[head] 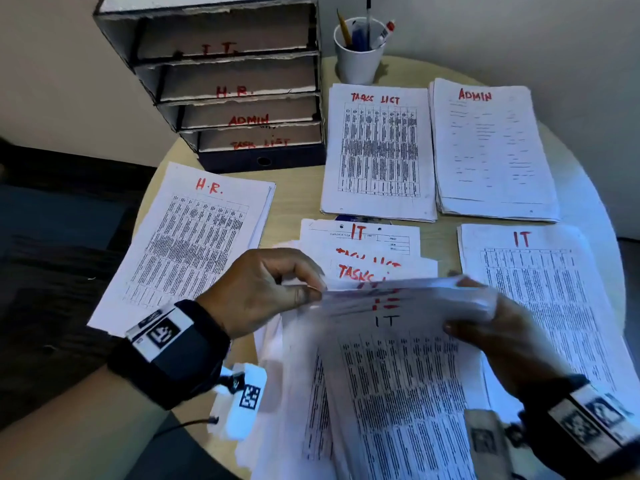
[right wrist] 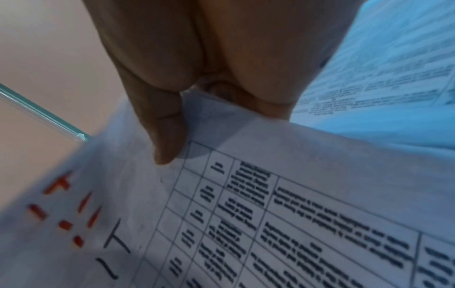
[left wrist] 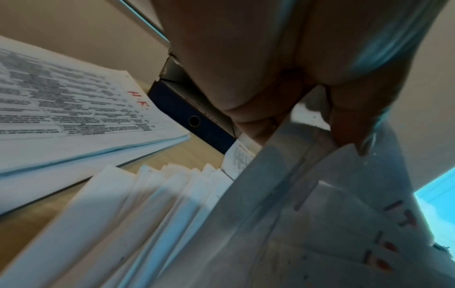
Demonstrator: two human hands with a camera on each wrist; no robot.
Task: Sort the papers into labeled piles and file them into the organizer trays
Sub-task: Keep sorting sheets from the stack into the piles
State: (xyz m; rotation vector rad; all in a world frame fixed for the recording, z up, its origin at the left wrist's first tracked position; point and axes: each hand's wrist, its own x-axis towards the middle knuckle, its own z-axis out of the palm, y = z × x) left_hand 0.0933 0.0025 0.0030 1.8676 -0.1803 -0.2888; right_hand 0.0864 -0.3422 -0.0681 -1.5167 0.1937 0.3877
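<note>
Both hands hold up a blurred sheaf of sheets marked IT (head: 398,341) over the fanned unsorted stack (head: 367,251) at the table's near middle. My left hand (head: 308,289) pinches the sheaf's top left edge; in the left wrist view its fingers (left wrist: 344,124) close on the sheets (left wrist: 320,224). My right hand (head: 481,320) grips the right edge, thumb (right wrist: 167,136) on top of the printed sheet (right wrist: 270,214). Sorted piles lie around: H.R. (head: 187,244), TASKS LIST (head: 377,150), ADMIN (head: 488,147) and IT (head: 547,292). The organizer (head: 242,81) has trays labeled I.T., H.R., ADMIN, TASK LIST.
A white cup with pens (head: 360,50) stands behind the TASKS LIST pile. The round wooden table (head: 298,199) shows bare strips between the piles. A dark floor lies to the left, a wall behind.
</note>
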